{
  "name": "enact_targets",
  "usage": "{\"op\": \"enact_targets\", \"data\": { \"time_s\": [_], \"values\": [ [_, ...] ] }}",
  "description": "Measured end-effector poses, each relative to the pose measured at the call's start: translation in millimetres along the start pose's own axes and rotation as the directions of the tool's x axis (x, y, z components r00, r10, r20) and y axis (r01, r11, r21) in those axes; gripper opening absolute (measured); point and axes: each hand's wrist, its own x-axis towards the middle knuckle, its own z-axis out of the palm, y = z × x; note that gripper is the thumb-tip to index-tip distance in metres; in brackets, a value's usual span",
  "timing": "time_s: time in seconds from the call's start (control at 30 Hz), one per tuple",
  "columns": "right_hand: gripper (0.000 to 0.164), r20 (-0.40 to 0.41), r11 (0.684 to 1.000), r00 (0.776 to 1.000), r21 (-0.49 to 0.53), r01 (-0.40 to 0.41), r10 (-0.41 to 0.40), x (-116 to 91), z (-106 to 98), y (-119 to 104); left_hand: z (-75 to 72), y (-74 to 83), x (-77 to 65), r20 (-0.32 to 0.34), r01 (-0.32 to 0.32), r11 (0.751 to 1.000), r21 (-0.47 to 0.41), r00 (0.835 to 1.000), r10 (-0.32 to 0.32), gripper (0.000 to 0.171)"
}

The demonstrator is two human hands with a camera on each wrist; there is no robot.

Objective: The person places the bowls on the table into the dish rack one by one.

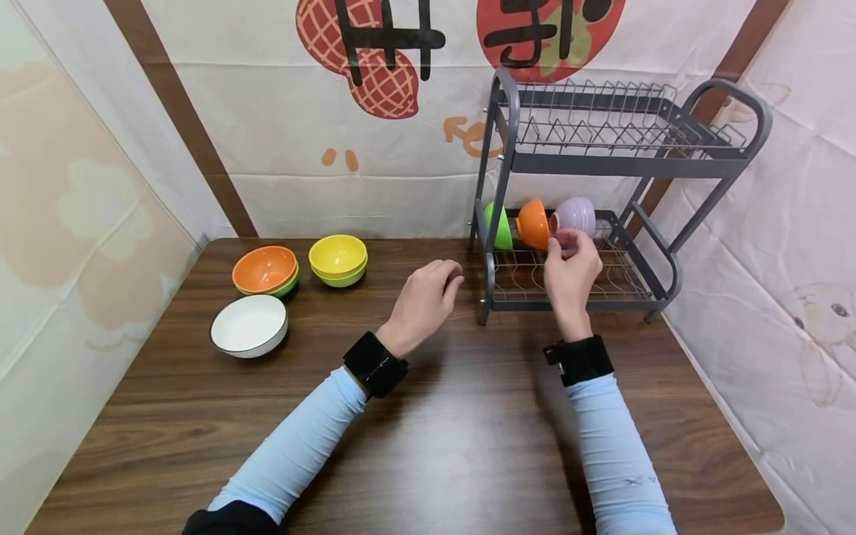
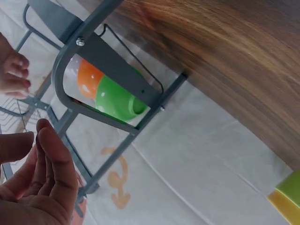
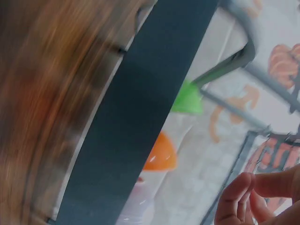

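Note:
My right hand [image 1: 573,273] is at the dish rack's lower shelf, overlapping the lower edge of a lilac bowl [image 1: 576,211] in the head view. The right wrist view shows its fingers [image 3: 236,194] loosely bent with nothing between them, apart from the bowls. An orange bowl [image 1: 533,223] and a green bowl [image 1: 498,227] stand on their sides in a row with the lilac one. Left of the dark grey rack [image 1: 551,305], my left hand [image 1: 423,301] hovers above the table, empty and loosely curled.
At the table's [image 1: 428,446] back left, an orange bowl [image 1: 265,269] is stacked on a green one [image 1: 286,287]. Beside them a yellow bowl [image 1: 337,255] sits in a light green bowl [image 1: 344,281]. A white bowl [image 1: 249,325] stands in front. Wire holders [image 1: 595,122] line the upper shelf.

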Motion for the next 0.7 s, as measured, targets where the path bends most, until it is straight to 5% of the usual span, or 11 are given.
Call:
{"op": "enact_targets", "data": {
  "time_s": [0.7],
  "values": [
    [0.007,0.186,0.984,0.971,0.119,0.129,-0.15,-83,18,-35,-0.1,-18.0,-17.0,-0.036,0.019,1.0,0.01,0.999,-0.019,0.006]
  ]
}}
